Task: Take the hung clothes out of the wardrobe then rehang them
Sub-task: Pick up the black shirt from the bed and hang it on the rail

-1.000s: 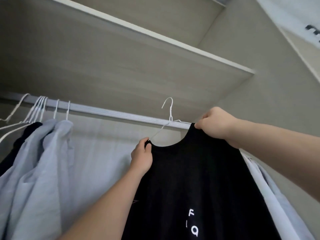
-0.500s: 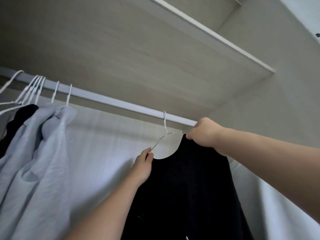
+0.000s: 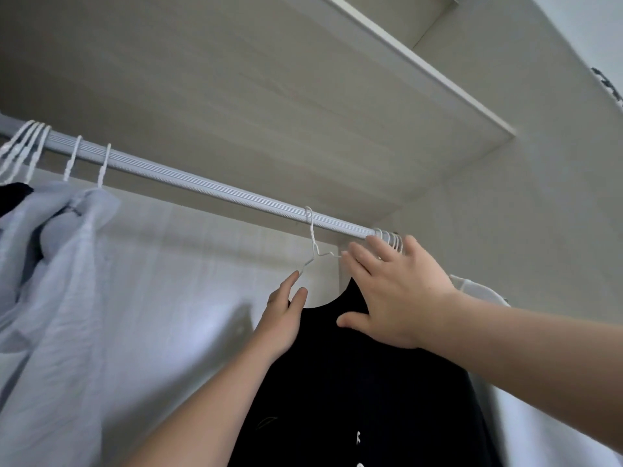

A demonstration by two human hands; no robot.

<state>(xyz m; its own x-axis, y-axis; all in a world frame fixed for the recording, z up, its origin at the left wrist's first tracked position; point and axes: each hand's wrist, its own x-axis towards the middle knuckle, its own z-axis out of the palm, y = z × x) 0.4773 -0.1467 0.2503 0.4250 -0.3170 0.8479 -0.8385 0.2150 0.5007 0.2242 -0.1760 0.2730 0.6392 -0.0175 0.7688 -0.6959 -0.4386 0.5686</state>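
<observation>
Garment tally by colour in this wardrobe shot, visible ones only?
Black tops: 2
Blue shirts: 2
White top: 1, and more may be hidden at the right edge
Total: 5

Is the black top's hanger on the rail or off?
On. Its hook curls over the rail; the black top hangs beneath.

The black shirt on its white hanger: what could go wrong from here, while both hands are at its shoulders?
1. The black shirt has a wide neck and the white hanger is thin wire, bare near the hook; when the left hand and right hand leave, a shoulder might slip off.
2. The right hand's spread fingers lie close to the bunched hooks on the rail; pulling back could catch them.
</observation>
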